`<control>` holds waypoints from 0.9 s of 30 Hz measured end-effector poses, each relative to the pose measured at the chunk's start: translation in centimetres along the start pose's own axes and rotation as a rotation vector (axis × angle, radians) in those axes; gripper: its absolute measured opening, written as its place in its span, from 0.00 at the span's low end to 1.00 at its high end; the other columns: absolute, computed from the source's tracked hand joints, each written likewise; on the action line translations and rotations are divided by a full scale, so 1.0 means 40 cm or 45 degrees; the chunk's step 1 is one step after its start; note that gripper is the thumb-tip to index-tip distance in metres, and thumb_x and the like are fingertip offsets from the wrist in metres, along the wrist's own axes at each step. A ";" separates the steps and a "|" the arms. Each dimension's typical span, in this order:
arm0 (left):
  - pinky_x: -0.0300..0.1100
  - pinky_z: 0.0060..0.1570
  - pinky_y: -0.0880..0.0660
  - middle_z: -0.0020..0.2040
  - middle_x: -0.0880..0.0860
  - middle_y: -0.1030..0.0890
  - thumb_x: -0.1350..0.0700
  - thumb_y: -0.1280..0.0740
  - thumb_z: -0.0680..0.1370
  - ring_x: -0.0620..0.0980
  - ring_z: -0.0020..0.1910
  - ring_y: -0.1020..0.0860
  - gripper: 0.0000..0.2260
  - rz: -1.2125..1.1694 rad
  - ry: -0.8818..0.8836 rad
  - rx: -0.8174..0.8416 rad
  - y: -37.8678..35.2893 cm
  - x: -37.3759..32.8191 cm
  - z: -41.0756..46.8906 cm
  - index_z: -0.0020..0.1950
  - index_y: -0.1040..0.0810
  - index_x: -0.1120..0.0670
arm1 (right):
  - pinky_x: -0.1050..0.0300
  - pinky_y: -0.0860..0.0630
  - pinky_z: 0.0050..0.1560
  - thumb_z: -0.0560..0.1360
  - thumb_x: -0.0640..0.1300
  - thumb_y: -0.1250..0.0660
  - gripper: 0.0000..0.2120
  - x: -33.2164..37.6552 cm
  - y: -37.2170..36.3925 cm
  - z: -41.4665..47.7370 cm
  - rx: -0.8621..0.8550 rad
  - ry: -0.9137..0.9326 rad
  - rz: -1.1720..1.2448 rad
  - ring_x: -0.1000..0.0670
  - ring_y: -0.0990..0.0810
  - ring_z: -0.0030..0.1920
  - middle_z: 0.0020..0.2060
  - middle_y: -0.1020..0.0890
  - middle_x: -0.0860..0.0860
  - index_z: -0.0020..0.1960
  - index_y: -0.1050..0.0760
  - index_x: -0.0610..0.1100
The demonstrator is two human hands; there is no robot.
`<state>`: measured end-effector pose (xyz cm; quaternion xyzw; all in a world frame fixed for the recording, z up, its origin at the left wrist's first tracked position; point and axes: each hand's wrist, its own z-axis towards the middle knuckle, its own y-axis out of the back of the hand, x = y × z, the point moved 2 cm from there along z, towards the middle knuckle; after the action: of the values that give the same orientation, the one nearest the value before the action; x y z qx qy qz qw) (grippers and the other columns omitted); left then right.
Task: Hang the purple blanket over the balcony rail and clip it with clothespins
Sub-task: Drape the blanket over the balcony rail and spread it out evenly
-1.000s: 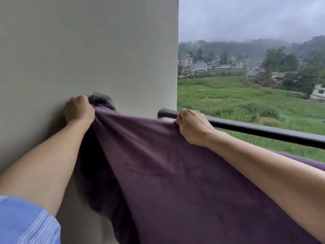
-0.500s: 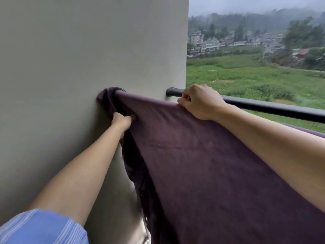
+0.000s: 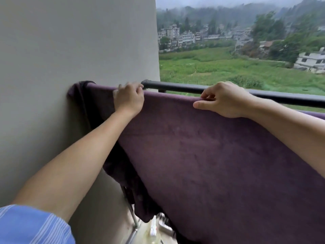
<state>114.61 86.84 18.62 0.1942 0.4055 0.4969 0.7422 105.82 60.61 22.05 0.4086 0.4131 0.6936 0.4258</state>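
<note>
From the head camera, the purple blanket point(image 3: 219, 164) hangs as a broad sheet, its top edge running from the grey wall point(image 3: 70, 50) rightwards, just below and in front of the dark balcony rail point(image 3: 184, 88). What carries it cannot be told. Its left end bunches against the wall. The left hand point(image 3: 129, 100), slightly blurred, curls its fingers over the top edge. The right hand point(image 3: 223, 99) pinches that edge, thumb stretched along the front. A blue striped sleeve point(image 3: 31, 226) shows bottom left.
</note>
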 end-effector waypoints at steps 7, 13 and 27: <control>0.53 0.58 0.30 0.46 0.49 0.18 0.40 0.43 0.80 0.53 0.50 0.22 0.17 -0.146 -0.622 0.510 -0.012 -0.292 -0.141 0.50 0.20 0.49 | 0.51 0.23 0.46 0.70 0.71 0.41 0.24 -0.179 0.109 -0.201 0.047 -0.158 -0.108 0.49 0.22 0.43 0.41 0.20 0.55 0.49 0.20 0.53; 0.53 0.57 0.30 0.50 0.49 0.22 0.39 0.41 0.78 0.52 0.51 0.24 0.17 -0.201 -0.877 0.541 -0.039 -0.491 -0.242 0.56 0.23 0.49 | 0.52 0.27 0.44 0.72 0.68 0.40 0.20 -0.333 0.202 -0.453 -0.071 -0.365 -0.319 0.47 0.22 0.46 0.43 0.19 0.54 0.51 0.25 0.55; 0.52 0.60 0.31 0.59 0.55 0.24 0.47 0.35 0.77 0.56 0.60 0.27 0.19 -0.301 -1.314 0.492 -0.008 -1.099 -0.669 0.65 0.25 0.53 | 0.48 0.30 0.64 0.75 0.56 0.33 0.25 -0.626 0.482 -1.200 -0.220 -1.092 -0.392 0.44 0.28 0.66 0.65 0.26 0.47 0.69 0.29 0.51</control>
<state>85.73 44.25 20.43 0.4978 0.0925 0.1677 0.8459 64.45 20.87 18.84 0.5554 0.1962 0.4226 0.6888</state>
